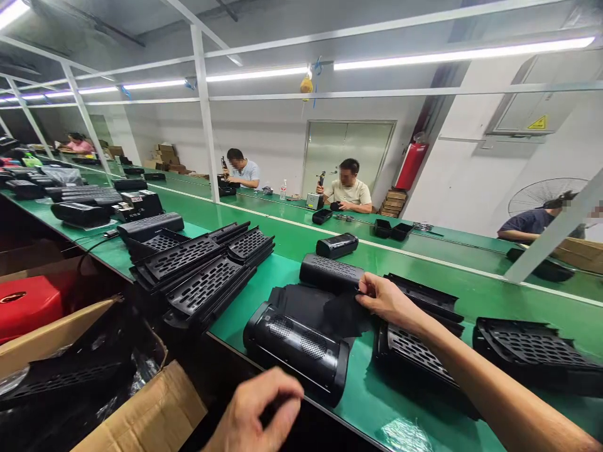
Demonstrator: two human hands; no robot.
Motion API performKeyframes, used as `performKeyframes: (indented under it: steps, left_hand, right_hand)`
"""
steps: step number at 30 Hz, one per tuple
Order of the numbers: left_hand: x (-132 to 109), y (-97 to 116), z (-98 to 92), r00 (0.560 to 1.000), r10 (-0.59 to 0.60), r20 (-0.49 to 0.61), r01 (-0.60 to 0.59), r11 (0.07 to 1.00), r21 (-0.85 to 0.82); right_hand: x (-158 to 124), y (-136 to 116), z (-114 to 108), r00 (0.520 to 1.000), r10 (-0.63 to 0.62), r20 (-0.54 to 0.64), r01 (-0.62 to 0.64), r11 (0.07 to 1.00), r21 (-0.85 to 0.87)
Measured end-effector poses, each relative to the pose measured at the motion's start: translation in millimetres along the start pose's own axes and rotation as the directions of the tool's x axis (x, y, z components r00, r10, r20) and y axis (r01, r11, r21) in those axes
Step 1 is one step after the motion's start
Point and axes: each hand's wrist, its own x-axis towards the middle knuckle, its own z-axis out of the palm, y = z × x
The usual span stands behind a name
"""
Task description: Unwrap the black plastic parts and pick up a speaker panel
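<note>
The right hand [384,300], fingers loosely curled, rests on a black flexible sheet [320,311] at lower centre of the green surface [471,276]. The half-curled left hand [254,411], at bottom centre, is near a black cylindrical speaker [296,351].

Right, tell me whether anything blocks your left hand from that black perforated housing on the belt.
Nothing visible does: the left hand sits just off the edge of the green bench, beside the black perforated housing, with no object between them.
</note>
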Motion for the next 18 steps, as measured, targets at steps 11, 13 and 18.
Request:
performKeyframes:
  steps: [11,13,18]
  left_hand:
    - [229,45,44.0,0.779,0.167,0.605,-0.151,0.985,-0.078]
    - [239,45,58.4,0.744,0.128,0.656,-0.099,0.992,-0.081]
    - [248,53,90.3,0.743,0.102,0.662,-0.029,0.992,-0.120]
  right_hand:
    - [-20,-19,-52,0.993,-0.110,0.033,0.097,0.959,0.266]
    - [-32,-12,-68,0.999,-0.040,-0.011,0.041,0.962,0.268]
    - [-73,31,-98,0.977,0.213,-0.029,-0.190,0.916,0.353]
